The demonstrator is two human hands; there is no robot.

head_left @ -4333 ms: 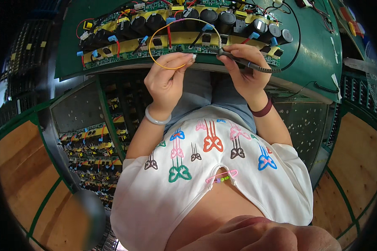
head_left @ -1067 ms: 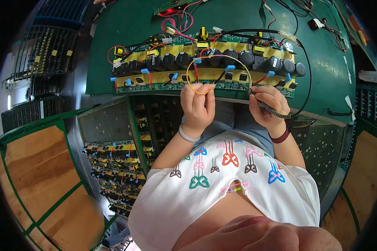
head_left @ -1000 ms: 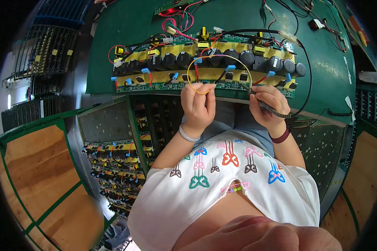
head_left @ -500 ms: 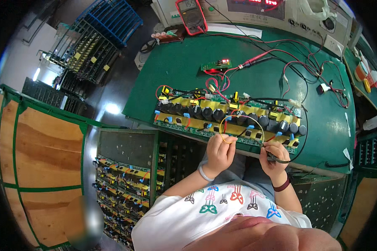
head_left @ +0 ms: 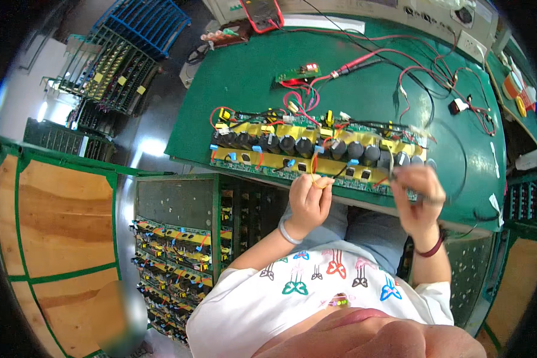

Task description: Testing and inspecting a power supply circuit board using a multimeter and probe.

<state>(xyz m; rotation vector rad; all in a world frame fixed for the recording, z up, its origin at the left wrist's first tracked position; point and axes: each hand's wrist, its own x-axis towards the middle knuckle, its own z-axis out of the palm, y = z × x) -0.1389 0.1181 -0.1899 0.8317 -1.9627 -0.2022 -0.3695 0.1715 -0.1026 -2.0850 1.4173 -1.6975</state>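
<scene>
A long circuit board with yellow strips and a row of black capacitors lies along the near edge of the green table. At its near edge, my left hand pinches a thin yellow wire that loops up over the board. My right hand is over the board's right end, smeared by motion. A pale wire end rises at its fingertips, closed around it as far as the blur lets me see. A blurred black cable curves to the right of that hand.
Beyond the board lie a small green circuit board with a lit display, a red probe and tangled leads. A red multimeter and a bench instrument stand at the back. A rack of boards is below left.
My right hand has moved up and right, over the board's right end, and the black cable has swung with it. My left hand keeps its pinch on the yellow wire. The whole view has shifted slightly.
</scene>
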